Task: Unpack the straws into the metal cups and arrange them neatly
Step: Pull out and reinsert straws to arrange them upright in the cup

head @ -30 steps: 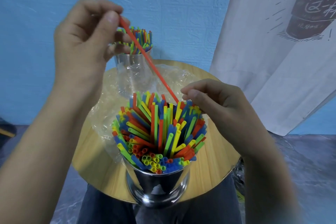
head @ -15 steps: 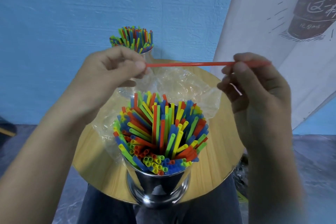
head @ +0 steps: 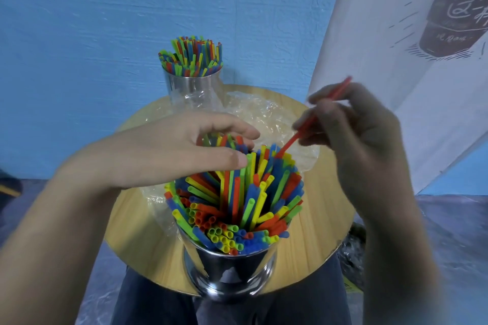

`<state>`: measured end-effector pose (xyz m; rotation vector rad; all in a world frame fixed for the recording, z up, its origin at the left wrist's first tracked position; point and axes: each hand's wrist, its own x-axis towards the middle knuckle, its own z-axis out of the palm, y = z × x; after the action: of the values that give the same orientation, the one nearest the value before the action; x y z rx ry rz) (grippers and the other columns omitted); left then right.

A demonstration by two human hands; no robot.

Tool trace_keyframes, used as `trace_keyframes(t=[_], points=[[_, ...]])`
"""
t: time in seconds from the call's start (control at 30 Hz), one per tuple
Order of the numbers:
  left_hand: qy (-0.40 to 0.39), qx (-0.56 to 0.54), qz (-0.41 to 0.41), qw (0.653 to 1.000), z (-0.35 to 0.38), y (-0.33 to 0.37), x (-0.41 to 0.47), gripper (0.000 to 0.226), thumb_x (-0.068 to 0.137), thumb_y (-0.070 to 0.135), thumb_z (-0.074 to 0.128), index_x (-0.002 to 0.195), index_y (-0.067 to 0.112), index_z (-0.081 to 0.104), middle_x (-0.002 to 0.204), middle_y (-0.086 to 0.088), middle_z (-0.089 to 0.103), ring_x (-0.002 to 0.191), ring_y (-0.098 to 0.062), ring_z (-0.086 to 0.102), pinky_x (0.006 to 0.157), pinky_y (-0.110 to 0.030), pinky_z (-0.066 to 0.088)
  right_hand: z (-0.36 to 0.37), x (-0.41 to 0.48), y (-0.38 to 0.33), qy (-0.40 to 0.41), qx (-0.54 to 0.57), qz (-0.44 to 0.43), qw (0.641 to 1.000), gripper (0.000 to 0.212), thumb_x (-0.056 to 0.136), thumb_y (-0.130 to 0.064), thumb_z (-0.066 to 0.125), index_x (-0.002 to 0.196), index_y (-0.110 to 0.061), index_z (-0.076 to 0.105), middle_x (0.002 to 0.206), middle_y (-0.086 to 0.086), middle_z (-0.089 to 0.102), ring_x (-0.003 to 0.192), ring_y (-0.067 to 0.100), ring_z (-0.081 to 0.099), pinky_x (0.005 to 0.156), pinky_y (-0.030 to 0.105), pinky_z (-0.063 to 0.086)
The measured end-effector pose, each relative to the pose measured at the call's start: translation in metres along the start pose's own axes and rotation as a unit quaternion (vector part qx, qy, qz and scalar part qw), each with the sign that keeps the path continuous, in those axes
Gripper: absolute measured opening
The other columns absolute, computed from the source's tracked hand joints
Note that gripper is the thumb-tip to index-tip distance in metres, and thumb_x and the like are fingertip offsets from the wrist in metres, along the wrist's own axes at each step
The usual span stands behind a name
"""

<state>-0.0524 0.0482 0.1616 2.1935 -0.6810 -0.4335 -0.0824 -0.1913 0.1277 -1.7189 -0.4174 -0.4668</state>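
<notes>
Wooden table [head: 137, 232] | red straw [head: 290, 143] is pinched by right hand [head: 364, 140], tip at near cup [head: 229, 272] | left hand [head: 163, 150] is spread over straws [head: 237, 206]

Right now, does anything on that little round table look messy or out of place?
Yes. The straws in the near cup lean and cross at many angles, unlike the straighter bunch in the far cup. Crumpled plastic wrap lies on the table between them. The right hand holds one red straw slantwise.
</notes>
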Motion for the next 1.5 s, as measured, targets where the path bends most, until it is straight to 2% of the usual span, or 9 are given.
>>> trace_keyframes(t=[0.07, 0.23, 0.3, 0.4, 0.5, 0.7, 0.83, 1.27, 1.5], points=[[0.0, -0.008, -0.006, 1.0, 0.001, 0.0, 0.0, 0.043, 0.083, 0.05, 0.064, 0.126, 0.047, 0.065, 0.121, 0.032, 0.068, 0.112, 0.009, 0.065, 0.102, -0.033, 0.05, 0.007, -0.002, 0.004, -0.065, -0.061, 0.024, 0.996, 0.009, 0.104, -0.016, 0.06, 0.106, -0.024, 0.064, 0.089, -0.002, 0.073, 0.085, 0.017, 0.072, 0.075, 0.035, 0.059], [0.036, -0.062, -0.013, 0.997, 0.008, 0.0, 0.006, 0.03, 0.097, 0.039, 0.067, 0.127, 0.036, 0.068, 0.119, 0.02, 0.073, 0.11, 0.001, 0.069, 0.104, -0.035, 0.051, 0.016, -0.001, 0.007, -0.022, -0.061, 0.038, 0.997, 0.02, 0.094, -0.022, 0.075, 0.106, -0.031, 0.062, 0.081, -0.004, 0.066, 0.075, 0.014, 0.062, 0.068, 0.03, 0.049], [0.043, -0.05, -0.001, 0.998, 0.012, 0.002, 0.01, 0.026, 0.099, 0.036, 0.064, 0.125, 0.037, 0.068, 0.115, 0.021, 0.074, 0.106, 0.003, 0.069, 0.097, -0.024, 0.053, 0.014, -0.001, 0.011, -0.043, -0.098, 0.026, 0.994, 0.002, 0.097, -0.033, 0.07, 0.098, -0.035, 0.07, 0.087, -0.009, 0.07, 0.082, 0.014, 0.065, 0.07, 0.037, 0.054], [0.046, -0.037, 0.014, 0.998, 0.016, 0.006, 0.015, 0.025, 0.097, 0.032, 0.062, 0.12, 0.037, 0.072, 0.106, 0.027, 0.074, 0.096, 0.011, 0.069, 0.081, -0.006, 0.049, 0.006, 0.001, 0.014, -0.096, -0.141, 0.061, 0.983, 0.025, 0.098, -0.049, 0.059, 0.096, -0.032, 0.077, 0.092, -0.01, 0.073, 0.088, 0.014, 0.068, 0.073, 0.041, 0.055], [0.064, -0.035, 0.006, 0.997, 0.016, 0.005, 0.02, 0.024, 0.094, 0.031, 0.068, 0.117, 0.035, 0.075, 0.103, 0.032, 0.073, 0.093, 0.015, 0.067, 0.077, -0.001, 0.047, -0.002, 0.001, 0.014, -0.063, -0.124, 0.069, 0.988, 0.018, 0.103, -0.034, 0.061, 0.093, -0.03, 0.077, 0.084, -0.011, 0.072, 0.071, 0.008, 0.062, 0.063, 0.03, 0.048], [0.045, 0.015, 0.011, 0.999, 0.014, 0.012, 0.029, 0.016, 0.09, 0.035, 0.072, 0.105, 0.037, 0.078, 0.095, 0.019, 0.077, 0.089, 0.009, 0.069, 0.078, -0.007, 0.051, -0.013, 0.002, 0.016, -0.156, -0.143, 0.116, 0.97, 0.026, 0.105, -0.023, 0.054, 0.092, -0.022, 0.076, 0.072, -0.017, 0.067, 0.067, 0.002, 0.06, 0.059, 0.018, 0.048], [0.041, 0.017, 0.021, 0.999, 0.013, 0.011, 0.033, 0.012, 0.093, 0.026, 0.072, 0.099, 0.032, 0.079, 0.093, 0.002, 0.077, 0.088, -0.008, 0.073, 0.081, -0.022, 0.057, -0.013, 0.002, 0.019, -0.194, -0.133, 0.117, 0.965, 0.026, 0.107, -0.026, 0.054, 0.094, -0.021, 0.077, 0.077, -0.009, 0.07, 0.07, 0.005, 0.06, 0.063, 0.02, 0.048], [0.069, 0.013, 0.041, 0.997, 0.017, 0.008, 0.032, 0.011, 0.09, 0.022, 0.074, 0.095, 0.031, 0.077, 0.088, 0.009, 0.075, 0.085, -0.006, 0.07, 0.076, -0.019, 0.055, -0.023, 0.0, 0.023, -0.242, -0.048, 0.12, 0.962, 0.022, 0.097, -0.024, 0.056, 0.106, -0.026, 0.076, 0.092, -0.012, 0.075, 0.08, 0.003, 0.063, 0.069, 0.025, 0.051], [0.082, 0.014, 0.041, 0.996, 0.019, 0.008, 0.031, 0.007, 0.089, 0.027, 0.074, 0.092, 0.033, 0.075, 0.087, 0.012, 0.075, 0.083, -0.005, 0.069, 0.074, -0.019, 0.054, -0.016, 0.001, 0.024, -0.218, -0.051, 0.119, 0.967, 0.02, 0.095, -0.032, 0.061, 0.103, -0.023, 0.077, 0.097, -0.003, 0.078, 0.093, 0.02, 0.072, 0.081, 0.05, 0.059]])
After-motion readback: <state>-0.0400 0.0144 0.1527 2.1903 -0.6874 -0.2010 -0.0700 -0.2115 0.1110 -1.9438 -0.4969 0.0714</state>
